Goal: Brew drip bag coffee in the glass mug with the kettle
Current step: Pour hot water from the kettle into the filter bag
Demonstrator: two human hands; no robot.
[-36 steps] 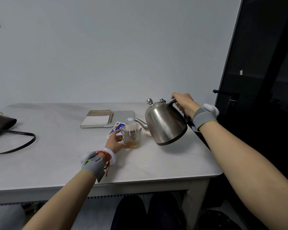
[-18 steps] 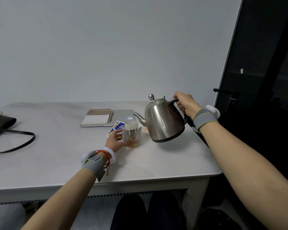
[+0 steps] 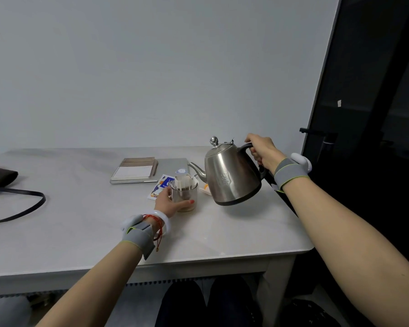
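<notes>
Tipped back since a second ago: kettle (image 3: 232, 178), formerly leaned over for pouring, now nearly upright, its spout drawn away from above the mug and pointing at it from just to the right. Head view, entries in order. Right hand (image 3: 263, 150): grip closed round the black handle of the kettle, which is held low over the table (image 3: 80, 208) with a shadow cast under it. Left hand (image 3: 168, 204): grip curled round the glass mug (image 3: 186, 198), thumb laid across its front. The glass mug stands on the table between the two hands, a little brown liquid seen at its bottom. Drip bag (image 3: 185, 182): seated in the mug mouth, white paper standing above the rim. Sachet wrapper (image 3: 160, 186): flat behind the mug. Notebook (image 3: 134, 170): further back. Black strap (image 3: 21, 208): at far left.
</notes>
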